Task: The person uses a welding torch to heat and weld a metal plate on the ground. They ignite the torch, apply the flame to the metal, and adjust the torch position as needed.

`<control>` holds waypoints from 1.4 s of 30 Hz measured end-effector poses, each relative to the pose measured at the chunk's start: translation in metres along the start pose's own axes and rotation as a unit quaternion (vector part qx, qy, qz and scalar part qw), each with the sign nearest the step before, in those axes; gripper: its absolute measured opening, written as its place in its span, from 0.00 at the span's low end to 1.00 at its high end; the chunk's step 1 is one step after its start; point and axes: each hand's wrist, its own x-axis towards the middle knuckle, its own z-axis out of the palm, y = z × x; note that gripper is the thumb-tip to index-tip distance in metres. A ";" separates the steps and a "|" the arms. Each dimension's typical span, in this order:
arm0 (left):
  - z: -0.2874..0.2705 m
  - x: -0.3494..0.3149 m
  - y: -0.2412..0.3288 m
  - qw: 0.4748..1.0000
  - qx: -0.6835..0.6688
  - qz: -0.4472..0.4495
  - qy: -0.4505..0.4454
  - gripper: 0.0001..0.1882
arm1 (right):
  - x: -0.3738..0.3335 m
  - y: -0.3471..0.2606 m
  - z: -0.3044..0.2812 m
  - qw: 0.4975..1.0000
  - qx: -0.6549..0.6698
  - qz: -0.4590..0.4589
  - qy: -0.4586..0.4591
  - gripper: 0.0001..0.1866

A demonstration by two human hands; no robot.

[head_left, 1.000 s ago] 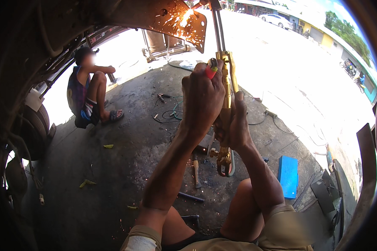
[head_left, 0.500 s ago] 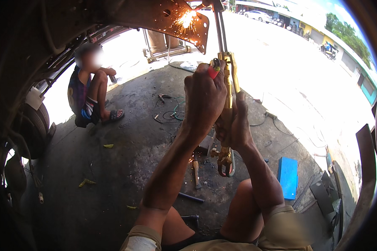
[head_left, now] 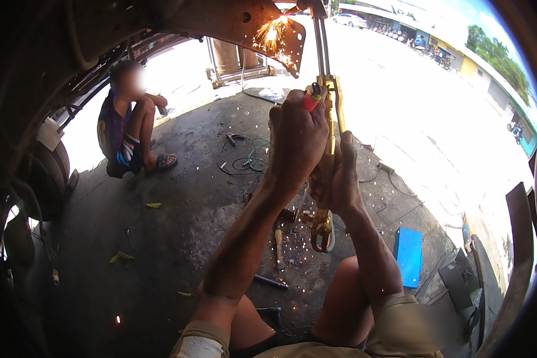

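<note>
Both hands stay clamped on the brass torch (head_left: 327, 119), left hand (head_left: 296, 140) high, right hand (head_left: 338, 179) lower; its tip remains at the rusty metal plate (head_left: 244, 27) overhead, sparks (head_left: 270, 34) now brighter, cut progressing.

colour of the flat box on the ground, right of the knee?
Blue flat box, clearest in the head view.

Both hands (head_left: 316, 155) grip cutting torch (head_left: 328, 119).
</note>
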 end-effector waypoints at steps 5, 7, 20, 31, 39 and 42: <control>-0.003 -0.001 0.001 0.999 -0.026 -0.037 -0.019 0.27 | 0.001 0.001 0.003 1.000 0.005 0.007 0.013 0.45; -0.005 -0.002 0.002 0.999 -0.026 -0.031 -0.021 0.27 | 0.001 0.000 0.003 1.000 0.010 0.002 0.022 0.45; -0.026 -0.040 0.004 0.983 -0.069 -0.037 -0.168 0.13 | -0.003 -0.014 0.011 0.994 0.063 -0.087 0.003 0.40; -0.019 -0.046 -0.009 0.985 -0.024 -0.021 -0.172 0.11 | 0.004 -0.005 0.003 0.997 0.049 -0.053 -0.001 0.40; -0.015 -0.044 -0.008 0.982 -0.048 -0.026 -0.180 0.09 | -0.003 -0.011 0.006 0.996 0.073 -0.055 0.018 0.40; -0.015 -0.044 -0.007 0.990 -0.022 -0.009 -0.141 0.09 | -0.005 -0.014 0.007 0.995 0.079 -0.066 0.015 0.41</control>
